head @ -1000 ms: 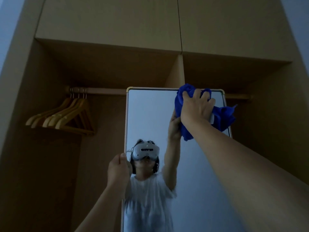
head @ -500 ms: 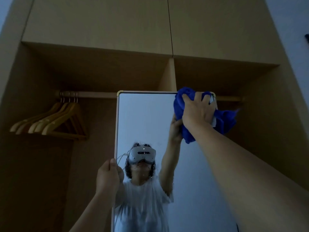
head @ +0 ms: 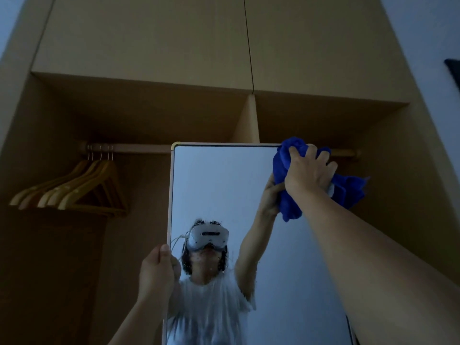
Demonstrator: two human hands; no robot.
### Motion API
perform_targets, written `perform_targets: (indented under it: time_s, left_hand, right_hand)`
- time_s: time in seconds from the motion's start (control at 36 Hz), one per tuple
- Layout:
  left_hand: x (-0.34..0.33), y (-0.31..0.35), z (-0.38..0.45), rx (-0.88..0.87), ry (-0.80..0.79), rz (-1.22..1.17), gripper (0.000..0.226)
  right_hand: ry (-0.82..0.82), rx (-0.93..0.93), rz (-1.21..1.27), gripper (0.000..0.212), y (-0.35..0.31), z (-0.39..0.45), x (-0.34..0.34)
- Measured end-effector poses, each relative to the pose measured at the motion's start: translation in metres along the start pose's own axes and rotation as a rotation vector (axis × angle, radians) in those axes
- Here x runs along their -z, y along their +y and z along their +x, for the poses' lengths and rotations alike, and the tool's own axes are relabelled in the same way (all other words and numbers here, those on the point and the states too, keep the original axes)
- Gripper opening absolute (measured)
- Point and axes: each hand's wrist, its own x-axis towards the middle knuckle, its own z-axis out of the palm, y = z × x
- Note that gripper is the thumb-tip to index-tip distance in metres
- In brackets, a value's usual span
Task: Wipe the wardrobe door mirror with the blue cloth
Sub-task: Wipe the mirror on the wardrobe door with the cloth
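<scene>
Mirror (head: 224,190) under bunched blue cloth (head: 286,195) in right hand (head: 308,173), top corner

Open wardrobe (head: 139,58) of tan board, with two closed upper cabinet doors (head: 311,46) above and a vertical divider (head: 246,120) splitting the interior. A hanging rail (head: 134,147) crosses the left bay, carrying several bare wooden hangers (head: 82,188) bunched at its left end. Lighting is dim; pale wall (head: 428,33) shows at right.

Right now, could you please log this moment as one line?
right hand presses cloth on mirror top right | left hand grips left edge
</scene>
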Motion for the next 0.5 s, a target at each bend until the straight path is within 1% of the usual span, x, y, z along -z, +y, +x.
perform_targets:
  time_s: [0.11,0.22,0.42,0.5]
  left_hand:
    - [0.0,0.002,-0.001,-0.026,0.026,0.023,0.039]
    - [0.0,0.001,0.0,0.005,0.004,-0.006,0.041]
    - [0.0,0.002,0.0,-0.011,0.039,0.023,0.037]
    - [-0.001,0.001,0.0,-0.002,0.038,0.017,0.037]
  right_hand:
    - [0.007,-0.017,-0.009,0.065,0.002,0.0,0.001]
    - [-0.008,-0.035,-0.003,0.066,0.005,0.003,0.002]
    - [-0.048,-0.062,0.0,0.064,0.007,0.009,0.007]
    - [-0.068,-0.064,-0.003,0.06,0.011,0.015,0.009]
